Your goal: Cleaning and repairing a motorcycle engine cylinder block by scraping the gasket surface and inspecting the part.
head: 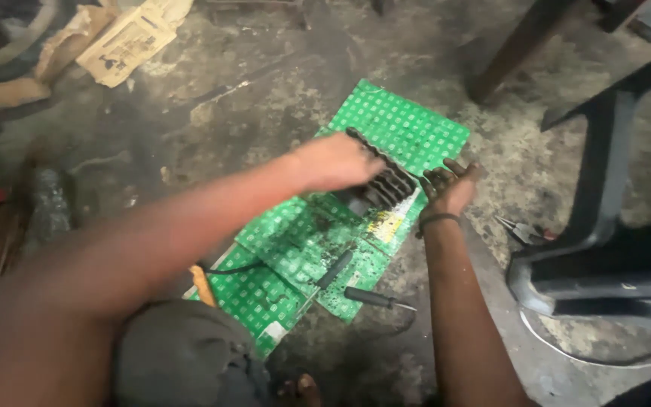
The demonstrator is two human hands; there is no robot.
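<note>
Greasy metal, that finned block (386,185) looks heavy, stiff and slippery. Your left hand (333,160) curls over its top edge, your right hand (448,187) is open against its side; I'd grip the fins.

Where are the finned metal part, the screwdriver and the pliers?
finned part (389,185), head view, on its dark fins
screwdriver (371,297), head view, on its black handle
pliers (520,230), head view, on the metal jaws

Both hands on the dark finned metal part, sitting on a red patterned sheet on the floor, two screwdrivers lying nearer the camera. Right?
Not quite: the sheet is green, not red, as the head view shows. The rest holds: left hand and right hand are on the dark finned part, and two screwdrivers lie nearer the camera.
</note>
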